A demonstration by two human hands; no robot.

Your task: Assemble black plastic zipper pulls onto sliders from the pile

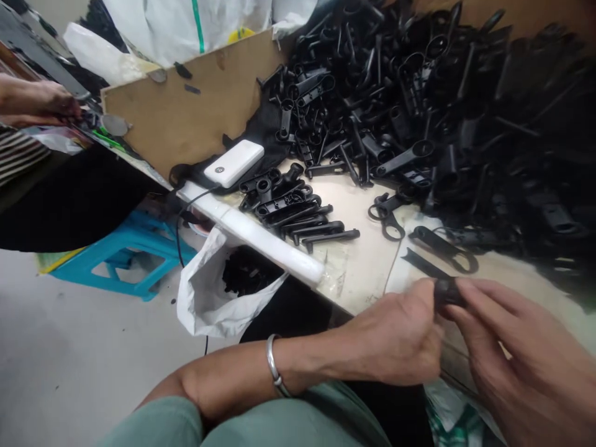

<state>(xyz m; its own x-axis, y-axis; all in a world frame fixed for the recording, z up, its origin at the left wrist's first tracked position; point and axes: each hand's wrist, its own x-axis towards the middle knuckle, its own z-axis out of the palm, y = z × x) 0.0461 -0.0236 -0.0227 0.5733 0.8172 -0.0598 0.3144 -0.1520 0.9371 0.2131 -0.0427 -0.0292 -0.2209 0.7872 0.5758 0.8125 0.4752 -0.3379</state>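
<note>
My left hand (410,335), with a silver bangle on its wrist, is closed on the left side of a small black plastic part (447,294) near the table's front edge. The fingers of my right hand (516,347) pinch the same part from the right. Both hands are slightly blurred, and they cover much of the part. Just behind them a black arm-shaped piece with a ring end (444,249) lies on the table. Farther left, several black parts (307,217) lie side by side in a row.
A large heap of black plastic parts (363,93) fills the back and right. A white power bank (234,162) with a cable lies by the cardboard wall (186,105). An open white bag (200,310) hangs below the edge. Another person's hands (41,102) and a blue stool (116,267) are left.
</note>
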